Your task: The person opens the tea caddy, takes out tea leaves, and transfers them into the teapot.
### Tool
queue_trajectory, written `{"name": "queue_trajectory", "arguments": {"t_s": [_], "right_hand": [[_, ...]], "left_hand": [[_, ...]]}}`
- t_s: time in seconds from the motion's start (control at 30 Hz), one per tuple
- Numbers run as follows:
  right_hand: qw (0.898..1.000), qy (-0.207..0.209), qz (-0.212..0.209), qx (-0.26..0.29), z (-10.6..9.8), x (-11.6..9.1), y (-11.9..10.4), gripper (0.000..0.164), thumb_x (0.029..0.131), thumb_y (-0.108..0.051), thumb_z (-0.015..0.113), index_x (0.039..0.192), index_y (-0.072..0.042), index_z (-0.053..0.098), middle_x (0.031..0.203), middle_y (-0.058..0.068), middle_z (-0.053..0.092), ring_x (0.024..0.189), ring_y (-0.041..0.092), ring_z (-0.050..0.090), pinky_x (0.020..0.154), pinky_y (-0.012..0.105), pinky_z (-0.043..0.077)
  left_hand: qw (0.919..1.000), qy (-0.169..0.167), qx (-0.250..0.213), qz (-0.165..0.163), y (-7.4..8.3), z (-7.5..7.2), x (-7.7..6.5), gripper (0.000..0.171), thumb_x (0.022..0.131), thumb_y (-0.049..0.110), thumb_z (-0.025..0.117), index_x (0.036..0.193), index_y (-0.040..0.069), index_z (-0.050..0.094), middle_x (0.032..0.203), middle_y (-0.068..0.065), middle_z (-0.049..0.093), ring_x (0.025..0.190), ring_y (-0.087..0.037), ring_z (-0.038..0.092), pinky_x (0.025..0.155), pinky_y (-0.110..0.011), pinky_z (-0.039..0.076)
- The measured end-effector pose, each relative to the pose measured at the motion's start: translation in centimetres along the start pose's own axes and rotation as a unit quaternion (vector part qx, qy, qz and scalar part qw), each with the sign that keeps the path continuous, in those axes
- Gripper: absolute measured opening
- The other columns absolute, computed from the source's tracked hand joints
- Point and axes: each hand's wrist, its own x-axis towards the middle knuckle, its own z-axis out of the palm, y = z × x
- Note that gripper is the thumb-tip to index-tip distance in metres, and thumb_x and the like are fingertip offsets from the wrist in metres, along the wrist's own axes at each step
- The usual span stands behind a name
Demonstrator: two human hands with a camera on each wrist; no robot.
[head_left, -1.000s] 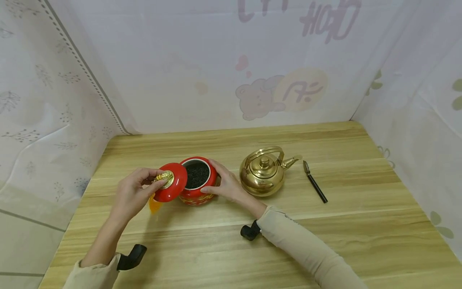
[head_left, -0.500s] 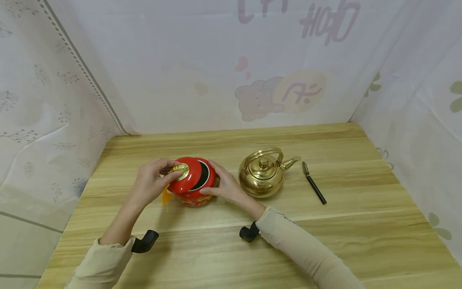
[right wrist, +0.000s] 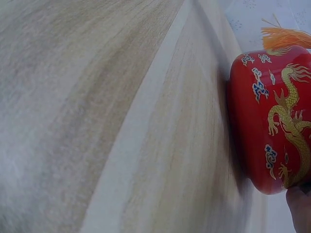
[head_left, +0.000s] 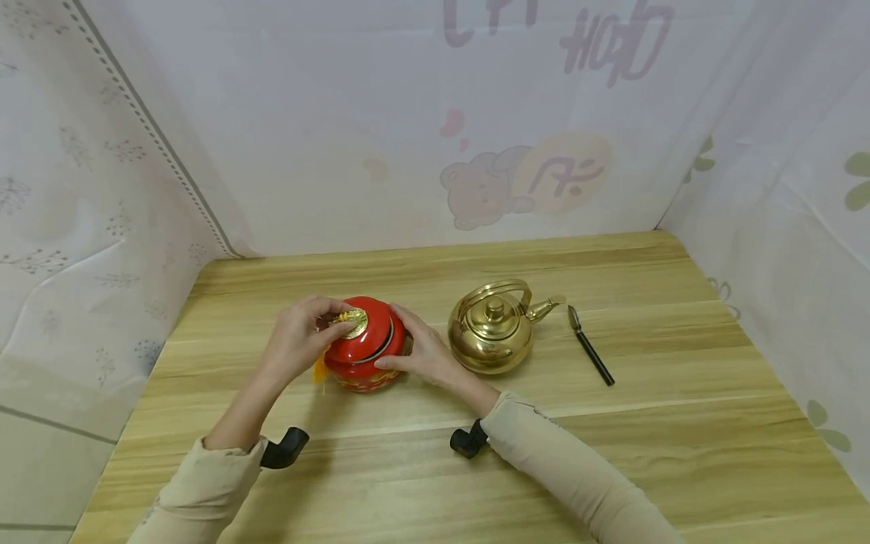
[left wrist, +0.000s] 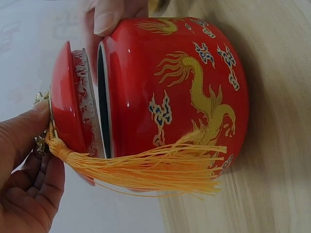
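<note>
A red tea jar (head_left: 363, 379) with gold dragons and blue clouds stands on the table. My left hand (head_left: 299, 344) pinches the gold knob of its red lid (head_left: 370, 338) between thumb and fingers. The lid is tilted over the mouth; in the left wrist view a dark gap shows between the lid (left wrist: 63, 92) and the jar (left wrist: 141, 97). An orange tassel (left wrist: 155, 170) hangs from the knob down the jar's side. My right hand (head_left: 428, 355) grips the jar's right side, thumb in front and fingers behind. Its thumb (right wrist: 300, 208) just shows in the right wrist view.
A brass kettle (head_left: 489, 349) with a looped handle stands right of the jar, near my right hand. Farther right lies a slim tool (head_left: 594, 355) with a black handle and a metal end. Patterned cloth walls (head_left: 340, 151) border the wooden table (head_left: 381, 483).
My left hand has brought the lid rightward from beside the jar to over its mouth, hiding the dark tea leaves seen earlier. My right hand has stayed on the jar.
</note>
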Motion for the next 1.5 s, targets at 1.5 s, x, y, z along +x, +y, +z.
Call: {"name": "queue_trajectory", "arguments": {"t_s": [1.5], "right_hand": [[1.000, -0.003, 0.007, 0.015, 0.0, -0.2, 0.0, 0.094, 0.074, -0.030, 0.081, 0.148, -0.007, 0.027, 0.150, 0.008, 0.034, 0.136, 0.021, 0.036, 0.113, 0.037, 0.029]], "left_hand": [[0.9996, -0.012, 0.025, -0.005, -0.6, 1.4, 0.3, 0.018, 0.077, 0.004, 0.076, 0.094, 0.000, 0.071, 0.086, -0.011, 0.066, 0.072, -0.019, 0.055, 0.061, -0.024, 0.047]]}}
